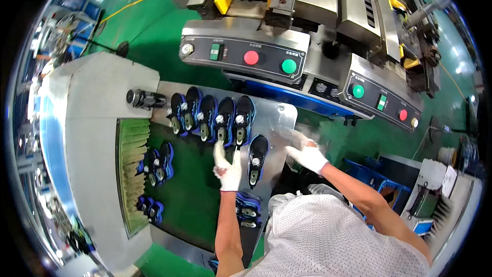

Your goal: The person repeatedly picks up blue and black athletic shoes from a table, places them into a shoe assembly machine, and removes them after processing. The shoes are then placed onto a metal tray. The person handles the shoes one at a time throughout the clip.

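Note:
Black and blue sports shoes stand in a row on a metal ledge, heels toward me, with metal-and-white pieces in their openings. My left hand (228,170), in a white glove, reaches to the heels of a shoe (224,118) and the end shoe (244,118). Its fingers are spread and seem to close on nothing; contact is unclear. A single shoe (257,160) stands to its right, nearer me. My right hand (309,156), gloved too, hovers past the ledge's right edge, fingers apart and slightly blurred, holding nothing I can see.
More shoes (165,163) sit on a green belt (192,195) beside a yellowish curtain (134,169) in a grey machine (92,138). Dark shoes (248,209) are stacked by my left forearm. Ahead are press machines with button panels (243,54) (382,97). Blue crates (376,177) stand right.

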The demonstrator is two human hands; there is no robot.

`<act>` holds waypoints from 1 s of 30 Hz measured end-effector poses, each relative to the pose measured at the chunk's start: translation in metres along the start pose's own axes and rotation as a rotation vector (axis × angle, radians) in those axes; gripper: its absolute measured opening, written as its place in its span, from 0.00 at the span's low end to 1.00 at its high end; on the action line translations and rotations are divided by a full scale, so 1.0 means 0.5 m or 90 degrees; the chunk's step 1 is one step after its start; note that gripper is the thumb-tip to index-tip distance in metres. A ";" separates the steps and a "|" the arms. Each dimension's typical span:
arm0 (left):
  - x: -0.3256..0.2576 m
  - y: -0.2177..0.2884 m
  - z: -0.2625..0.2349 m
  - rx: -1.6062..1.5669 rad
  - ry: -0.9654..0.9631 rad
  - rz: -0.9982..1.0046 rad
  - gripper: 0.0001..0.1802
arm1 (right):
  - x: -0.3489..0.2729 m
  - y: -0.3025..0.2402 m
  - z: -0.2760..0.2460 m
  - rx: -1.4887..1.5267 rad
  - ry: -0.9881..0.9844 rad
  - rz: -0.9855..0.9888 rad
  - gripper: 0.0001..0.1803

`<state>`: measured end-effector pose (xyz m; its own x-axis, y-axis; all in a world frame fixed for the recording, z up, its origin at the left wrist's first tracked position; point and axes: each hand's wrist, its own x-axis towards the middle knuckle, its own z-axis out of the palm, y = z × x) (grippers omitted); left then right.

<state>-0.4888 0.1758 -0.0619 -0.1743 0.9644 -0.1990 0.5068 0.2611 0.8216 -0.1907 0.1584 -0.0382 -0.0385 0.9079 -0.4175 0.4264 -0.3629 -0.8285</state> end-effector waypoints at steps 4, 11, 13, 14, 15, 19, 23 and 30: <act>0.178 -0.061 0.015 -0.009 0.010 0.099 0.38 | 0.173 -0.135 0.185 -0.042 -0.020 0.068 0.42; 0.264 -0.115 0.056 0.283 -0.074 0.001 0.39 | 0.320 -0.071 0.427 -0.093 0.246 0.210 0.48; 0.278 -0.097 0.029 0.285 -0.058 0.007 0.42 | 0.319 -0.074 0.384 0.026 0.235 0.209 0.48; 0.291 -0.102 0.015 0.266 -0.043 -0.017 0.45 | 0.305 -0.105 0.327 0.139 0.155 0.256 0.47; 0.257 0.005 0.035 0.310 -0.047 -0.110 0.48 | 0.301 -0.045 0.319 0.062 0.257 0.309 0.42; 0.191 0.082 0.023 0.196 -0.094 0.005 0.46 | 0.114 -0.102 0.094 0.514 0.146 0.177 0.34; 0.037 0.264 0.081 0.144 -0.240 0.172 0.38 | -0.140 -0.097 -0.101 0.541 0.236 0.188 0.39; -0.284 0.491 0.427 0.034 -0.716 0.319 0.35 | -0.628 0.078 -0.244 0.622 0.727 0.312 0.37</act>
<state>-0.1594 0.1119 0.0537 0.8597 0.4509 -0.2400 0.3476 -0.1719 0.9218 -0.0517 -0.1151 0.1061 0.7883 0.1762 -0.5895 -0.5473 -0.2369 -0.8027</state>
